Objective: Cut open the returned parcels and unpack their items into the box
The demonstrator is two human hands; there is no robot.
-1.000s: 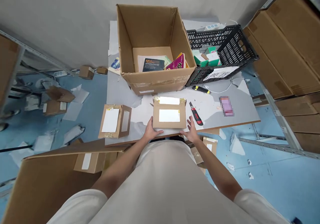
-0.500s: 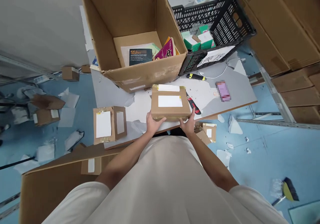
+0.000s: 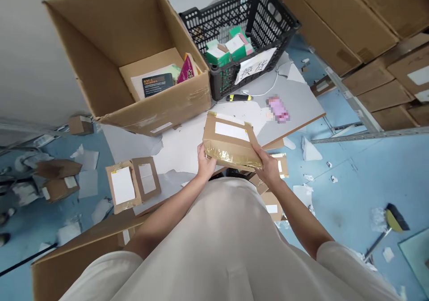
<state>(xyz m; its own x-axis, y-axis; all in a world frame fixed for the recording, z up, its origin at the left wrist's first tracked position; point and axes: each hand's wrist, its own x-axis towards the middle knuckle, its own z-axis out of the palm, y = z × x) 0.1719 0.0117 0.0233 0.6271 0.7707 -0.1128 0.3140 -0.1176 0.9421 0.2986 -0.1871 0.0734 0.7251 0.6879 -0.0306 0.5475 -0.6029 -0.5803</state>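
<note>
Between my two hands is a small taped cardboard box [image 3: 228, 143], tilted so that its taped near side shows. White labels lie on its top. My left hand [image 3: 205, 161] grips the left near corner, with the thumb on the near side. My right hand [image 3: 267, 163] is closed on the right near corner. The box hides part of the table [image 3: 181, 146] at its front edge. Left of it, a pair of labelled cardboard boxes [image 3: 133, 184] sits at the table's front left.
Behind stand a large open carton [image 3: 157, 113] with books in it and a black plastic crate [image 3: 221, 79] holding green-and-white boxes. A yellow-black utility knife [image 3: 239, 97] and a blurred pink object [image 3: 278, 109] lie on the table. Stacked cartons [image 3: 382, 86] line the right.
The box has been lifted and tipped, turning its taped near side into view. My right hand has shifted right and down with it. The whole view has turned rightward; the red-black knife is now out of sight.
</note>
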